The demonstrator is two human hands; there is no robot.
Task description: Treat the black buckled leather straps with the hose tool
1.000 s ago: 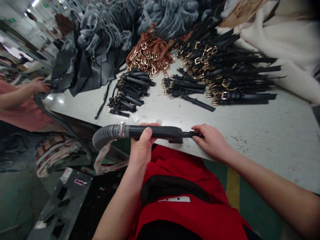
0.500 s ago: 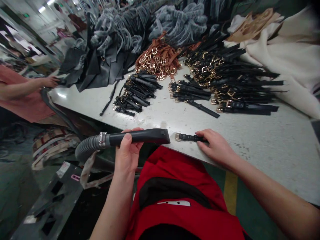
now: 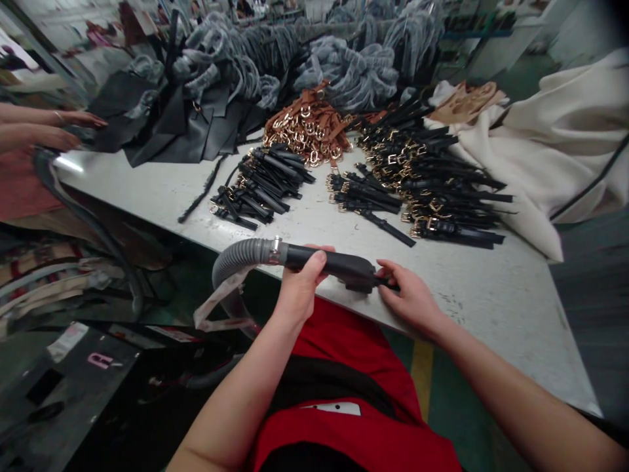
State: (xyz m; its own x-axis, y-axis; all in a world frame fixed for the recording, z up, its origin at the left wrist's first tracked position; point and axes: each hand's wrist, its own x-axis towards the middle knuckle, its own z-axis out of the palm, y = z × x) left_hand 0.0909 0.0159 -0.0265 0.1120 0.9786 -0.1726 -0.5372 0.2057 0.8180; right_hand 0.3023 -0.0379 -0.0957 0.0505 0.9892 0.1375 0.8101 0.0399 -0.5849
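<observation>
My left hand [image 3: 305, 278] is wrapped round a black, flat-ended nozzle [image 3: 339, 264] on a grey corrugated hose [image 3: 240, 254], joined by a metal clamp [image 3: 276, 251]. The nozzle lies level over the table's near edge, pointing right. At its mouth, my right hand [image 3: 403, 288] pinches a short black buckle strap [image 3: 388, 283]. Most of that strap, buckle included, is hidden behind the nozzle end and my fingers. Whether nozzle and strap touch, I cannot tell.
On the white table [image 3: 304, 226] lie black buckle straps in a left pile [image 3: 265, 183], a small middle group [image 3: 368, 190] and a large right pile [image 3: 432, 170]. Behind are brown straps [image 3: 309, 124] and black leather pieces [image 3: 181, 131]. A co-worker's hands [image 3: 63, 131] are far left.
My left hand has brought the nozzle right, over the strap's buckle end. My right hand still grips the strap. The view has shifted, and the co-worker's second hand now shows.
</observation>
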